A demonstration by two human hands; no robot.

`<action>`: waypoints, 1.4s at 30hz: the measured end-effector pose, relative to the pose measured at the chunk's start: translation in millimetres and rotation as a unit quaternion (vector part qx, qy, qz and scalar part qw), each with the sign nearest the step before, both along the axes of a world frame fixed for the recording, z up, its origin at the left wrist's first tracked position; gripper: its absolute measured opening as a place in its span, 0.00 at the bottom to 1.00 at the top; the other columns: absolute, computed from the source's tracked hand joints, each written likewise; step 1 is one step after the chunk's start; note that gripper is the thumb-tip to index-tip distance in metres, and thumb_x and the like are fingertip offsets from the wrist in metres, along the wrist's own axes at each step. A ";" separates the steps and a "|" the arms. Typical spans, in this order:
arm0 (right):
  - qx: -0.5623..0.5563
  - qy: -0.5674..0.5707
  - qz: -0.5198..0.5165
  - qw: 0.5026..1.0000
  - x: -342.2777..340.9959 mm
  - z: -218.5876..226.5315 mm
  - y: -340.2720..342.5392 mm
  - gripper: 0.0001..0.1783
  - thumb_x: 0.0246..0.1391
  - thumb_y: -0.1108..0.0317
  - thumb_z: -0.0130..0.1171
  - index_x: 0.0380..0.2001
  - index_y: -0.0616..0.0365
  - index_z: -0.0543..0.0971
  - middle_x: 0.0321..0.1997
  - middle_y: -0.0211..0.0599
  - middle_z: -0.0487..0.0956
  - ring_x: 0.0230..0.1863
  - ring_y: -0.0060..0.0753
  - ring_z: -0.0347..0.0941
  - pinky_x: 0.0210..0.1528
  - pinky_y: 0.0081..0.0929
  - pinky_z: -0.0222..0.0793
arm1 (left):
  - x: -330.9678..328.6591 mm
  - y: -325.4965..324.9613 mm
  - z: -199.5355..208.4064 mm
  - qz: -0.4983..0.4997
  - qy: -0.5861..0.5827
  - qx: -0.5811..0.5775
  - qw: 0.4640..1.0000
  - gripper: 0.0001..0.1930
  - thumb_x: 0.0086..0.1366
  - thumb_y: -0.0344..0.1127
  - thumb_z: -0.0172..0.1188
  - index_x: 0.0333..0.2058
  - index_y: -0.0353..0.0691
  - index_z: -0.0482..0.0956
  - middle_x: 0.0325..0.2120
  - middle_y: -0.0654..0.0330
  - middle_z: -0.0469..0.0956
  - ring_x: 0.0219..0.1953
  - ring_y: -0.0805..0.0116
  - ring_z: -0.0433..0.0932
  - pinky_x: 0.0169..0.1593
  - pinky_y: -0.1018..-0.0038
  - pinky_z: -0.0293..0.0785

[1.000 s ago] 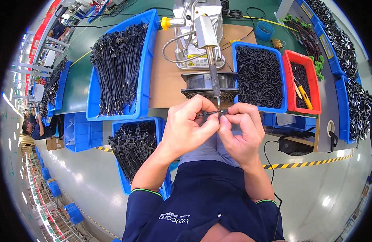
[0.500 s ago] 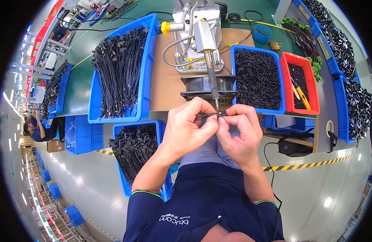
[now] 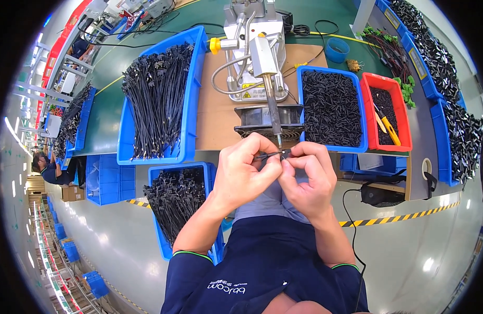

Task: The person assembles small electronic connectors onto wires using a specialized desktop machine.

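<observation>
My left hand (image 3: 245,170) pinches a thin black cable (image 3: 264,156) between thumb and fingertips. Close beside it, my right hand (image 3: 309,180) grips a small black connector piece (image 3: 286,153) at the cable's end; its exact shape is mostly hidden by the fingers. The two hands nearly touch at the fingertips. Right above them points the narrow tip of a soldering iron (image 3: 273,104), slanting down from a white and metal stand (image 3: 260,78). Whether the tip touches the piece, I cannot tell.
A black spool (image 3: 252,116) sits behind my hands. Left are blue bins of black cables (image 3: 192,99) and, lower, (image 3: 210,178). To the right stand a blue bin of small black sleeves (image 3: 362,115) and a red bin (image 3: 406,112) holding a yellow-handled tool (image 3: 390,131).
The whole view has shifted slightly, so bench and hands sit a little lower. Both hands keep their grip beneath the iron's tip.
</observation>
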State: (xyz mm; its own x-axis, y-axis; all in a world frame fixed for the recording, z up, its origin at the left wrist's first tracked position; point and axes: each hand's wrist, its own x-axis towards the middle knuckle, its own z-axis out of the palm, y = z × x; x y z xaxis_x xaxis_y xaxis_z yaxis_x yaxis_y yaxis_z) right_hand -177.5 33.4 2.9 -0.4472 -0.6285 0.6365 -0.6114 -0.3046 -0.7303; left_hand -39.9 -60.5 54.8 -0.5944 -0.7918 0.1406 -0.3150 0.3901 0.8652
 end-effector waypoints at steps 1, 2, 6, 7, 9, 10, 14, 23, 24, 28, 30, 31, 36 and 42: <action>0.000 0.000 0.000 1.000 0.1 -0.8 0.5 0.11 0.43 0.82 0.73 0.29 0.61 0.80 0.41 0.41 0.81 0.37 0.40 0.80 0.37 0.34 0.78 | 0.4 0.6 -0.1 0.000 -0.001 0.000 1.000 0.07 0.59 0.28 0.69 0.34 0.34 0.80 0.24 0.62 0.80 0.19 0.82 0.67 0.24 0.77 0.65; 0.001 -0.001 -0.001 1.000 0.2 -1.7 1.6 0.11 0.43 0.82 0.73 0.29 0.61 0.80 0.41 0.41 0.81 0.37 0.40 0.80 0.37 0.34 0.78 | 0.9 1.2 -0.5 -0.003 -0.002 -0.002 1.000 0.07 0.59 0.28 0.69 0.34 0.34 0.80 0.23 0.62 0.80 0.19 0.82 0.66 0.24 0.77 0.65; 0.012 0.005 0.000 1.000 2.1 -4.2 8.4 0.11 0.42 0.82 0.73 0.29 0.61 0.81 0.41 0.41 0.82 0.38 0.41 0.80 0.38 0.34 0.78 | 2.2 7.0 -5.5 0.001 0.006 0.007 1.000 0.07 0.59 0.28 0.69 0.34 0.34 0.80 0.23 0.63 0.78 0.19 0.81 0.65 0.23 0.76 0.64; 0.015 0.006 -0.002 1.000 2.4 -3.7 9.9 0.11 0.42 0.82 0.73 0.29 0.61 0.81 0.41 0.41 0.82 0.38 0.41 0.81 0.38 0.34 0.78 | 2.8 7.8 -6.6 0.001 0.005 0.008 1.000 0.07 0.59 0.28 0.69 0.34 0.34 0.80 0.23 0.63 0.78 0.19 0.81 0.65 0.23 0.76 0.64; 0.017 0.008 0.001 1.000 3.2 -3.3 13.5 0.11 0.42 0.82 0.73 0.29 0.61 0.81 0.41 0.41 0.82 0.38 0.42 0.81 0.39 0.34 0.78 | 4.6 9.2 -8.9 -0.008 0.015 0.014 1.000 0.07 0.59 0.28 0.70 0.34 0.34 0.80 0.23 0.63 0.79 0.19 0.83 0.65 0.23 0.77 0.64; 0.017 0.010 0.004 1.000 3.4 -2.5 14.5 0.11 0.41 0.82 0.72 0.30 0.62 0.81 0.42 0.41 0.82 0.38 0.43 0.81 0.39 0.34 0.78 | 6.3 9.4 -10.1 -0.008 0.014 0.015 1.000 0.07 0.59 0.28 0.70 0.34 0.34 0.80 0.23 0.63 0.79 0.19 0.83 0.65 0.23 0.77 0.64; -0.014 0.056 0.006 0.998 -6.0 5.5 22.0 0.10 0.46 0.82 0.71 0.32 0.62 0.81 0.41 0.42 0.82 0.38 0.41 0.81 0.40 0.33 0.79 | 14.4 9.9 -19.8 -0.023 0.047 0.121 0.991 0.04 0.62 0.26 0.68 0.34 0.34 0.81 0.26 0.67 0.82 0.22 0.86 0.66 0.26 0.80 0.64; 0.113 -0.444 0.205 0.865 1.4 2.7 44.7 0.09 0.72 0.73 0.60 0.50 0.63 0.80 0.35 0.26 0.80 0.33 0.12 0.70 0.35 0.13 0.65 | 17.8 20.4 -28.9 -0.080 0.156 0.325 0.929 0.03 0.69 0.25 0.66 0.38 0.36 0.80 0.34 0.66 0.84 0.32 0.88 0.70 0.35 0.84 0.67; 0.136 -0.445 0.213 0.859 0.0 2.6 45.3 0.09 0.70 0.74 0.61 0.50 0.64 0.80 0.38 0.25 0.81 0.35 0.11 0.71 0.38 0.13 0.66 | 18.7 21.5 -29.9 -0.084 0.156 0.327 0.928 0.03 0.69 0.25 0.66 0.37 0.36 0.80 0.34 0.66 0.84 0.32 0.88 0.70 0.35 0.84 0.66; 0.105 -0.428 0.202 0.875 -2.9 -10.1 46.1 0.09 0.68 0.75 0.66 0.48 0.66 0.82 0.35 0.23 0.82 0.35 0.07 0.71 0.35 0.12 0.66 | 19.4 23.5 -32.5 -0.103 0.142 0.314 0.933 0.04 0.69 0.27 0.68 0.38 0.35 0.81 0.34 0.68 0.84 0.31 0.88 0.70 0.33 0.84 0.66; 0.116 -0.380 0.174 0.901 -6.8 -14.2 50.1 0.05 0.67 0.75 0.66 0.44 0.65 0.84 0.32 0.22 0.82 0.30 0.06 0.70 0.31 0.13 0.65 | 20.0 28.2 -29.4 -0.075 0.085 0.243 0.963 0.05 0.69 0.29 0.70 0.40 0.34 0.84 0.32 0.69 0.83 0.29 0.87 0.69 0.31 0.83 0.64; 0.111 -0.379 0.166 0.903 -8.5 -13.7 52.7 0.05 0.67 0.75 0.66 0.44 0.65 0.84 0.32 0.22 0.82 0.30 0.06 0.70 0.31 0.13 0.65 | 24.8 25.9 -29.9 -0.077 0.019 0.172 0.982 0.07 0.68 0.32 0.71 0.41 0.35 0.87 0.31 0.64 0.84 0.25 0.82 0.73 0.29 0.79 0.68; 0.224 -0.307 0.154 0.912 -26.3 -13.4 68.9 0.05 0.66 0.73 0.68 0.41 0.64 0.85 0.30 0.21 0.81 0.28 0.06 0.68 0.29 0.14 0.64 | 32.4 36.2 -37.1 -0.125 -0.071 -0.026 0.989 0.08 0.68 0.33 0.71 0.39 0.35 0.87 0.31 0.53 0.85 0.26 0.63 0.81 0.31 0.68 0.76; 0.200 -0.080 -0.085 0.973 -93.2 -3.1 29.3 0.12 0.72 0.66 0.60 0.45 0.65 0.85 0.36 0.45 0.85 0.34 0.39 0.83 0.39 0.34 0.77 | 72.3 41.2 -58.8 -0.037 -0.121 0.041 0.991 0.08 0.68 0.34 0.71 0.38 0.34 0.87 0.29 0.54 0.84 0.25 0.67 0.80 0.31 0.72 0.75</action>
